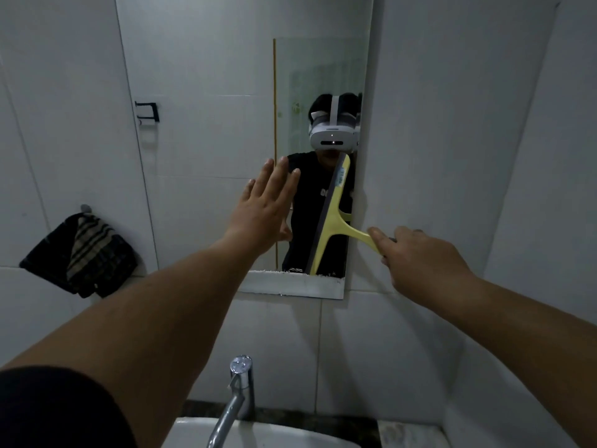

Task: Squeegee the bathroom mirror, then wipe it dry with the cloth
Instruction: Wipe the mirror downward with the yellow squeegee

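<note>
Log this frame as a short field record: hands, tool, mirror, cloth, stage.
left hand: open, fingers straight, flat at the left edge of the mirror
right hand: grips the handle of the yellow squeegee
squeegee: blade runs nearly vertical, slightly tilted, on the mirror's lower right part
cloth: dark, striped, hangs on a wall hook left of the mirror, untouched
below: tap over the white sink
stage: squeegeeing under way; cloth wipe not yet done
</note>
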